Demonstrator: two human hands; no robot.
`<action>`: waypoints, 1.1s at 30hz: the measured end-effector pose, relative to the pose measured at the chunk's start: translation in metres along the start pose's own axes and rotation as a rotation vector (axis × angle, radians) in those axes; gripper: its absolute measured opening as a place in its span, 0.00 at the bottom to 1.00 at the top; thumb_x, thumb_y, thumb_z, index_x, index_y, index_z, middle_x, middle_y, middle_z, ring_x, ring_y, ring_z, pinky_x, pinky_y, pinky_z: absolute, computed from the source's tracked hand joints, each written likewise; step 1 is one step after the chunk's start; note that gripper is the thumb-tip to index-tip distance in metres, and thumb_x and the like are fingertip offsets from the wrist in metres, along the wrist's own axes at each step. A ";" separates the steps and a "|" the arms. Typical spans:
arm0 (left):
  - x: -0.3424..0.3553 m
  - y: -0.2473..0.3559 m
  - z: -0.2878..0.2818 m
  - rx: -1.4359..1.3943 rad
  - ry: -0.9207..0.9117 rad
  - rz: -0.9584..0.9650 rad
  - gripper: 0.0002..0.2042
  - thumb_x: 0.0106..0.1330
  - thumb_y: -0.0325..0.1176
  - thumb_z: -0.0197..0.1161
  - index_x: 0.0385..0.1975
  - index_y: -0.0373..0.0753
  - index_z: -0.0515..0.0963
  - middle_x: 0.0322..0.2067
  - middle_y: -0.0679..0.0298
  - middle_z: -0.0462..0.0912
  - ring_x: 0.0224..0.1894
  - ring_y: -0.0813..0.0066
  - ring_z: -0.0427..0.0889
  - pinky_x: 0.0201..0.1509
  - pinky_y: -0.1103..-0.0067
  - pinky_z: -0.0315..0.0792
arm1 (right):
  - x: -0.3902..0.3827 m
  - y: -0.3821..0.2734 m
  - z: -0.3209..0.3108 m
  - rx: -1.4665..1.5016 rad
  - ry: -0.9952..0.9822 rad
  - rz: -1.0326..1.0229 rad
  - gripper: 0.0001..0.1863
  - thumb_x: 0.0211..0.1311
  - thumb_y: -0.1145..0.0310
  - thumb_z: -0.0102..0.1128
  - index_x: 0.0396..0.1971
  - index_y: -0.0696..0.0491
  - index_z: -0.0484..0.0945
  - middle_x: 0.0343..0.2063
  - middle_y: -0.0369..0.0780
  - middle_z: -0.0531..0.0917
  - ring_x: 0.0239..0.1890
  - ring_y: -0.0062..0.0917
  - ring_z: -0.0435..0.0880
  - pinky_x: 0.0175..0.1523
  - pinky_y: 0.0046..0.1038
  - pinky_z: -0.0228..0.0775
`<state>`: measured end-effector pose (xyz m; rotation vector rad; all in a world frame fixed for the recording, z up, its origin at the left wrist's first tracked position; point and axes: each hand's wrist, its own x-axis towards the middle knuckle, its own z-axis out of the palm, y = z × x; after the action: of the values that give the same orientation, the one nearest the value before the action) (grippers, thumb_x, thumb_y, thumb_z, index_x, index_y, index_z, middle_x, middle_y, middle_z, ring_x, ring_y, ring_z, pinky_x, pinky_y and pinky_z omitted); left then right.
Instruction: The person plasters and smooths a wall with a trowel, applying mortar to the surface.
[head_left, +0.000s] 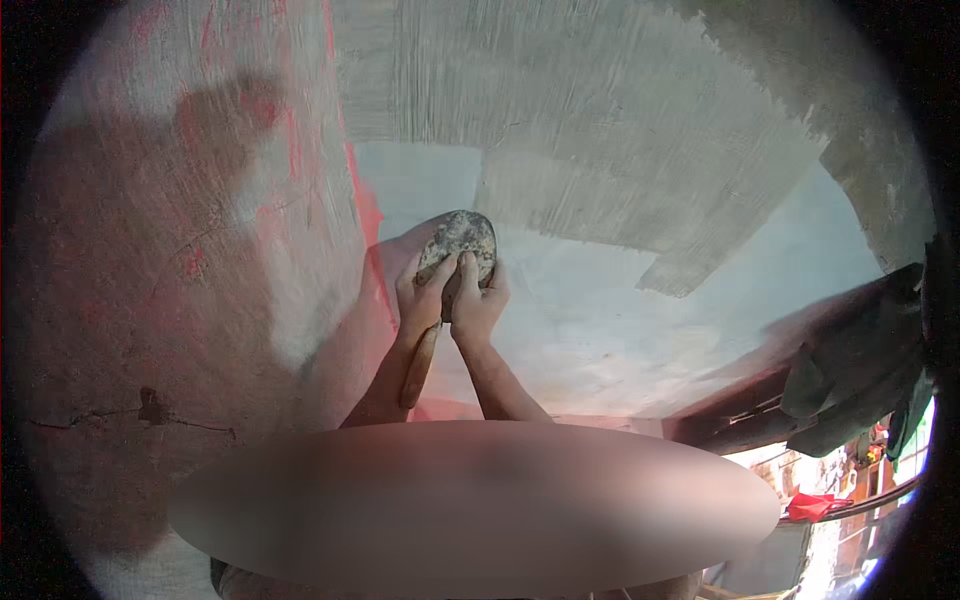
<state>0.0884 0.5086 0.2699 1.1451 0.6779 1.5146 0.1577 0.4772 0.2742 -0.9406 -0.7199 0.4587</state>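
In the middle of the head view I hold a trowel [462,232] up in front of a pale wall. Its rounded blade is mottled grey and white, and its brown wooden handle [420,368] slants down beside my left forearm. My left hand [422,295] is closed on the blade's left edge, and my right hand [482,303] is closed on its right edge. Both thumbs lie close together on the blade's face. The other fingers are mostly hidden behind it. Whether the blade touches the wall, I cannot tell.
A smooth pale blue coat [560,310] covers part of the wall, below rough grey plaster [620,160]. Leftward, a whitish wall [190,200] carries red streaks and shadows. Dark cloth [860,350] hangs at the right, above a red cloth [812,506]. A blurred oval hides the lower middle.
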 end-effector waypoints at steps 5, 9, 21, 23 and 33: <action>-0.003 0.005 0.002 -0.032 -0.010 0.066 0.14 0.69 0.26 0.67 0.52 0.31 0.81 0.46 0.61 0.87 0.46 0.76 0.84 0.53 0.78 0.78 | 0.001 -0.004 0.000 0.022 -0.012 0.018 0.09 0.72 0.69 0.64 0.43 0.61 0.80 0.36 0.36 0.85 0.38 0.16 0.79 0.43 0.23 0.74; 0.000 0.007 0.002 -0.014 -0.040 0.062 0.15 0.68 0.26 0.67 0.53 0.31 0.81 0.47 0.61 0.87 0.47 0.76 0.84 0.54 0.77 0.78 | 0.000 -0.010 0.001 0.003 0.001 -0.031 0.10 0.72 0.69 0.64 0.43 0.61 0.81 0.37 0.37 0.85 0.39 0.17 0.80 0.44 0.23 0.74; 0.002 0.020 0.010 -0.098 0.029 -0.057 0.15 0.67 0.26 0.70 0.51 0.31 0.81 0.46 0.61 0.86 0.48 0.75 0.84 0.54 0.78 0.77 | 0.008 -0.011 0.007 -0.061 0.055 0.079 0.11 0.72 0.68 0.64 0.45 0.62 0.80 0.37 0.38 0.85 0.40 0.18 0.81 0.45 0.24 0.76; 0.004 0.024 0.011 -0.185 -0.001 0.002 0.15 0.67 0.26 0.69 0.52 0.30 0.81 0.47 0.61 0.86 0.48 0.75 0.84 0.54 0.78 0.77 | 0.010 -0.011 0.009 -0.016 0.010 0.032 0.11 0.72 0.69 0.64 0.45 0.62 0.80 0.38 0.39 0.85 0.40 0.18 0.81 0.44 0.24 0.75; 0.020 0.037 0.014 -0.090 -0.067 0.113 0.18 0.67 0.26 0.69 0.56 0.27 0.80 0.50 0.60 0.86 0.50 0.74 0.84 0.58 0.77 0.77 | 0.016 -0.035 0.022 0.066 -0.016 -0.092 0.11 0.72 0.70 0.63 0.46 0.62 0.80 0.41 0.40 0.85 0.41 0.20 0.82 0.47 0.25 0.76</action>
<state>0.0868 0.5152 0.3132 1.1768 0.5020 1.5784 0.1545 0.4816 0.3182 -0.8388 -0.7552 0.4069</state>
